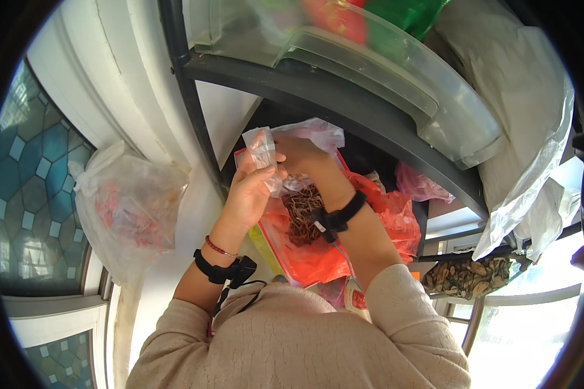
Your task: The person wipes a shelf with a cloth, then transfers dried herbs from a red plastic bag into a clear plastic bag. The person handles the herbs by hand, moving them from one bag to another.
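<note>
My left hand [253, 182] holds a narrow, folded clear plastic bag [262, 153] upright between thumb and fingers. Close against it on the right is my right hand [294, 154], its fingers bent towards the bag and partly hidden, so what it grips cannot be told. Beneath my right forearm lies a heap of thin brown dried stems [302, 214] on an open red plastic bag [394, 209]. The red bag spreads over a shallow red-edged box or tray [277, 257]. A crumpled whitish plastic bag [321, 130] lies behind my hands.
A dark shelf frame [321, 97] with a clear plastic drawer [370, 73] stands over the box. A tied clear bag [136, 209] hangs at the left wall. A pink bag [421, 182] lies right on the shelf. A bag of dried brown slices [467, 277] hangs at the right.
</note>
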{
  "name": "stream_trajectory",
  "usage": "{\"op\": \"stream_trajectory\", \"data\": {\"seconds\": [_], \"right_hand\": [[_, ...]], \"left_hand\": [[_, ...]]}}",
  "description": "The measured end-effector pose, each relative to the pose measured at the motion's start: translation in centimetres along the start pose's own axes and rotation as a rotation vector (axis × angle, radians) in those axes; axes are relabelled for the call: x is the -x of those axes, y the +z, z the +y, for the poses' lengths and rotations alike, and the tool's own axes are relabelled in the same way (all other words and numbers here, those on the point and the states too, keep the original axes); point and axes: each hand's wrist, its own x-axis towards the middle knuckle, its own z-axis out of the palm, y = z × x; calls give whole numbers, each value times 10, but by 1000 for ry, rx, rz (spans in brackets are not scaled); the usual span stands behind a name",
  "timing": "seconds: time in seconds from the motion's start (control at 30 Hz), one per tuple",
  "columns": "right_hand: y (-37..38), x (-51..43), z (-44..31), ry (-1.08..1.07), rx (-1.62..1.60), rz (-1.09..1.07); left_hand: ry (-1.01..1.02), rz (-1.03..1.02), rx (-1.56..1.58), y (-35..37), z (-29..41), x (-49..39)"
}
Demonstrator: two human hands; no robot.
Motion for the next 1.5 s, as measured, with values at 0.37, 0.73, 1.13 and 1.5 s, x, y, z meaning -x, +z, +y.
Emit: {"op": "stream_trajectory", "data": {"seconds": [0.37, 0.73, 1.13, 1.5], "right_hand": [[-15, 49, 63, 51, -351, 251], [-11, 101, 88, 92, 85, 599], [31, 219, 47, 195, -54, 525], [99, 232, 23, 605, 123, 22]], "left_hand": [[124, 75, 239, -16, 23, -5], [86, 11, 322, 4, 16, -27], [1, 54, 146, 3, 3, 18], [-476, -160, -951, -41, -46, 51]]}}
